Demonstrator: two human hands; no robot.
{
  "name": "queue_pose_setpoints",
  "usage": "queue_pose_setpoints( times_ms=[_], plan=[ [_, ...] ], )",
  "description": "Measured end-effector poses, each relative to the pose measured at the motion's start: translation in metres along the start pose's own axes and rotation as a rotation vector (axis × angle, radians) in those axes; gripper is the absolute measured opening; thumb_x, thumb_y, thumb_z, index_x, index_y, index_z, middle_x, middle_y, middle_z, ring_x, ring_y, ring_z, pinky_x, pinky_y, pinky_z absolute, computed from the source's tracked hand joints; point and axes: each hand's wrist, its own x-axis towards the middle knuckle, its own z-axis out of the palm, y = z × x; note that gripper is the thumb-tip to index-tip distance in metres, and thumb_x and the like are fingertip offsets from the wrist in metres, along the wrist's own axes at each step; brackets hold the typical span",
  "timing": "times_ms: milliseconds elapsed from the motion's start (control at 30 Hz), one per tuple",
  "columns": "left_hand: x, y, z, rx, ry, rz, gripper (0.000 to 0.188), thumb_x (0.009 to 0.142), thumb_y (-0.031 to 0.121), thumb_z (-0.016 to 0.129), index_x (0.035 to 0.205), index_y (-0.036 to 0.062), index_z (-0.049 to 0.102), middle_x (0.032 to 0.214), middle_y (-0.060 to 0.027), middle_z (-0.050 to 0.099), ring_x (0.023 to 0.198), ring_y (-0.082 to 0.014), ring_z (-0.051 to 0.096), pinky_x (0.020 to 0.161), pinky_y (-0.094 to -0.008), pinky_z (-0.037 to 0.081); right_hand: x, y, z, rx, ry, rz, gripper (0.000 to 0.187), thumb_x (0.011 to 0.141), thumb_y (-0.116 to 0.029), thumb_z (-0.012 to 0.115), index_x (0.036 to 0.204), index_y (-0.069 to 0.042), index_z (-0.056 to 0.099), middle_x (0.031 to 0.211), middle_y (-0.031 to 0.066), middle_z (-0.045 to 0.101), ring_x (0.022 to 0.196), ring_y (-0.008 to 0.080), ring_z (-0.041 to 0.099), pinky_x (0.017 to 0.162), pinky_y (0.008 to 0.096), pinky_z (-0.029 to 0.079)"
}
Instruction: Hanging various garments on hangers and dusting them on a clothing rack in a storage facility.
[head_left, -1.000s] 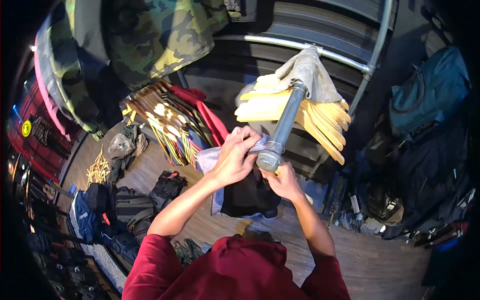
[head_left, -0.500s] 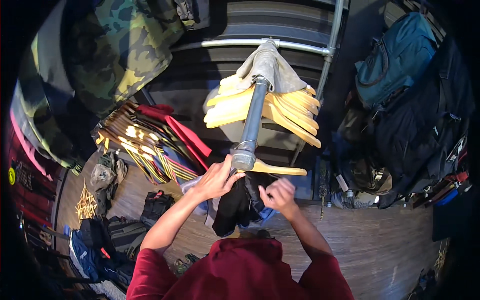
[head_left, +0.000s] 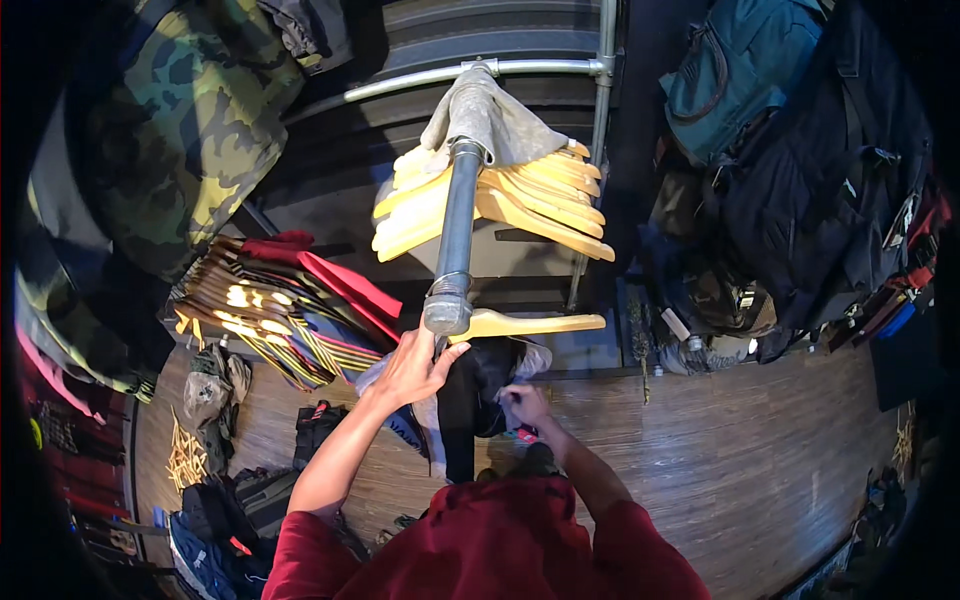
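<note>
A light wooden hanger (head_left: 535, 323) sits just below the capped end of a grey metal rail (head_left: 456, 220). My left hand (head_left: 412, 372) is closed round the hanger's left part, hiding it, with the thumb toward the middle. Below hang dark clothes (head_left: 460, 415), with pale grey and blue fabric beside them. Lower and to the right, my right hand (head_left: 527, 406) has its fingers curled at the edge of the dark cloth, seemingly pinching it. Small bright pink and teal spots show just under these fingers.
Several bare wooden hangers (head_left: 540, 205) hang farther along the rail, under a draped grey cloth (head_left: 490, 115). Striped garments (head_left: 290, 310) and a camouflage garment (head_left: 200, 130) hang at left. Bags (head_left: 800, 190) hang at right. More bags (head_left: 225, 510) lie on the wooden floor (head_left: 700, 440).
My right hand has moved down and inward to the dark cloth. The left hand stays at the hanger. The whole view has shifted, so the rail appears farther left.
</note>
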Motion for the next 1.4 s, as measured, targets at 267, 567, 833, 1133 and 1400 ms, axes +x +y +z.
queue_pose_setpoints(
  times_ms=[267,567,833,1133,1400],
  plan=[
    [-0.01,-0.014,-0.024,0.038,-0.15,-0.047,0.045,0.092,0.023,0.066,0.117,-0.0019,0.037,0.084,-0.0285,0.061,0.079,-0.0514,0.059,0.066,-0.0506,0.046,0.015,0.015,-0.116,1.14,0.59,-0.03,0.02,0.091,-0.022,0.067,0.098,-0.003,0.062,0.091,0.0,0.066,0.081,0.0167,0.058,0.074,0.0331,0.047],
    [0.006,-0.011,-0.014,-0.103,-0.17,0.039,0.049,0.094,0.027,0.066,0.119,-0.0046,0.038,0.074,-0.0224,0.056,0.067,-0.0417,0.056,0.062,-0.0471,0.044,-0.016,0.061,-0.192,0.468,0.222,-0.277,0.034,0.092,-0.018,0.065,0.123,-0.006,0.066,0.103,0.004,0.071,0.09,0.0109,0.058,0.081,0.0305,0.05],
    [0.0,-0.024,-0.015,-0.155,-0.134,0.089,0.053,0.092,0.022,0.066,0.128,-0.004,0.037,0.088,-0.0261,0.06,0.08,-0.0461,0.057,0.073,-0.0465,0.046,-0.033,-0.077,-0.318,-0.167,0.471,-0.197,0.023,0.093,-0.022,0.062,0.092,0.001,0.062,0.075,0.0145,0.064,0.07,0.0264,0.061,0.067,0.04,0.048],
    [0.001,-0.005,0.014,-0.204,0.001,0.027,0.052,0.092,0.022,0.066,0.128,-0.0046,0.039,0.085,-0.0265,0.061,0.08,-0.0495,0.058,0.068,-0.0506,0.046,-0.09,-0.188,-0.283,0.053,0.546,-0.281,0.025,0.096,-0.024,0.056,0.106,0.0,0.06,0.091,0.0239,0.064,0.084,0.0365,0.064,0.077,0.042,0.049],
    [-0.038,-0.027,0.047,-0.061,0.2,-0.083,0.039,0.095,0.023,0.06,0.122,-0.0014,0.045,0.1,-0.0308,0.064,0.089,-0.0508,0.061,0.076,-0.053,0.05,-0.111,-0.234,-0.243,0.174,0.638,-0.266,0.03,0.101,-0.025,0.054,0.111,0.003,0.058,0.094,0.007,0.062,0.089,0.0143,0.056,0.082,0.0293,0.046]
  ],
)
